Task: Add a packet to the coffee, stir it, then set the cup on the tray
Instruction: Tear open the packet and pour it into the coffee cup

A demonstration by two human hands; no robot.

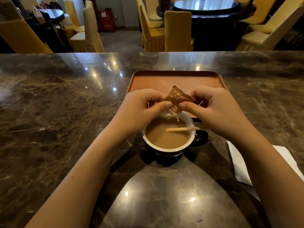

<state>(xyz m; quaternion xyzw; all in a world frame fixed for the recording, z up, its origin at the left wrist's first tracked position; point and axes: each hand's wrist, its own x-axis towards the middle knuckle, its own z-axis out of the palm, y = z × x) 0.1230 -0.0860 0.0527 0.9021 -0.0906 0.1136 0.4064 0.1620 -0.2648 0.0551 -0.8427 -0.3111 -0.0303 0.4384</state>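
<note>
Coffee [166, 137] fills one dark cup [167, 146] with a white inside, and the cup sits on the marble counter [65, 104], just in front of one brown tray [174, 79]. Nothing sits on the tray yet. One small brown packet [176, 99] is held right over the cup. The left hand [139, 106] pinches its left side and the right hand [213, 109] pinches its right side, both closed tight on it. The packet looks thin, light and crinkly, so I think it bends and tears easily. Its low end hangs toward the coffee, but I cannot tell if anything is falling out. One wooden stick [184, 128] leans in the cup, with one end in the drink. The cup looks full and maybe heavy, so it could spill. I think the dark handle [201, 137] on the right is the best place to hold it. One white napkin [238, 163] lies near the right arm.
</note>
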